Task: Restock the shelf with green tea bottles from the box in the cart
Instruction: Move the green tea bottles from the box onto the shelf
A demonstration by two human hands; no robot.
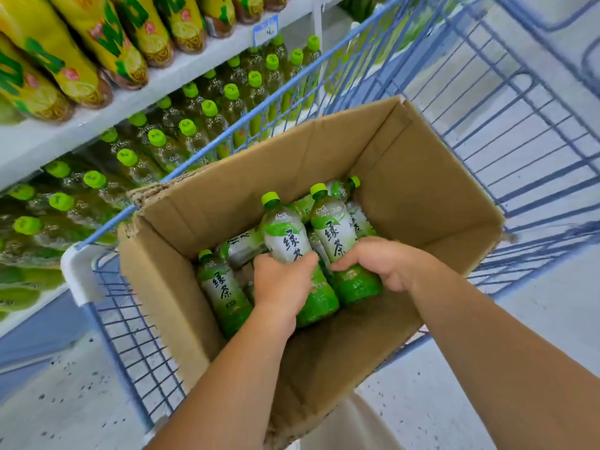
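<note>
An open cardboard box (422, 177) sits in a blue wire cart (519, 131) and holds several green tea bottles with lime caps. My left hand (282, 284) grips one bottle (285, 235) around its middle. My right hand (386, 264) grips the neighbouring bottle (334, 225) low on its body. Both held bottles lie tilted, caps pointing away from me, still inside the box. Another bottle (222, 287) lies at the box's near left. The shelf (181, 147) to the left holds rows of upright green tea bottles.
An upper white shelf board (201, 60) carries yellow-labelled tea bottles (97, 37) above the green tea row. The cart's white corner (79, 271) stands close to the shelf front. Speckled grey floor (65, 401) lies below and to the right.
</note>
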